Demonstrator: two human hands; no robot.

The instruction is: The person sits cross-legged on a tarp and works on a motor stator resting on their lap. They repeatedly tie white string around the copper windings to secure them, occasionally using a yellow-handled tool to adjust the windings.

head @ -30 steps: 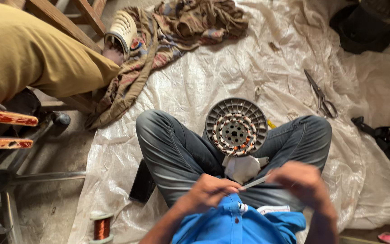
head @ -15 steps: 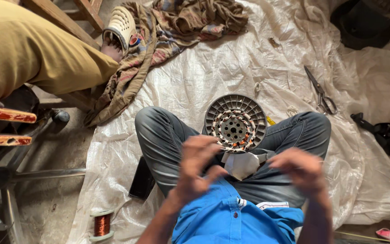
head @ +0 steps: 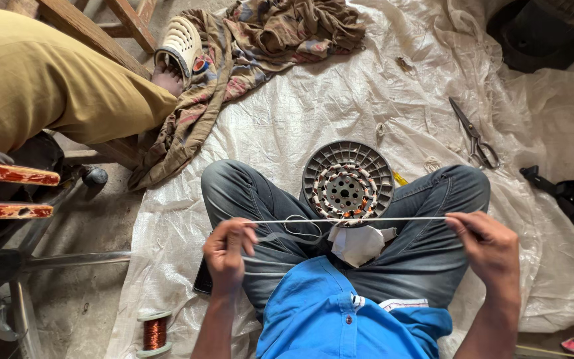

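**Inspector:** White woven plastic sheeting (head: pixel 313 106) covers the floor. The person sits cross-legged on it, centre frame. Report the hands.

**Assistant:** The left hand (head: pixel 227 247) is clenched, pinching one end of a thin white insulating sleeve (head: pixel 367 219). The right hand (head: pixel 489 247) pinches the other end. The sleeve runs taut and level between them, across the lower middle of the frame, just in front of the fan stator (head: pixel 347 184) resting between the knees.

**Inspector:** Handling?

**Assistant:** In my judgement the sleeve is very light, limp unless tensioned, and liable to kink; it is best held at the ends by thumb and forefinger, as it is now. The stator looks heavy and rigid, and its copper windings are delicate, so grip the grey outer rim.

**Inspector:** Surroundings?

**Assistant:** Scissors (head: pixel 474 135) lie at the upper right, a copper wire spool (head: pixel 155 332) at the lower left and a patterned cloth (head: pixel 260 46) at the top. Another person's trouser leg (head: pixel 48 86) is at the upper left.

**Inspector:** Change from the earlier frames?

**Assistant:** Half a second ago the hands were raised, blurred and closer together. Now they are spread wide, with the sleeve drawn straight.
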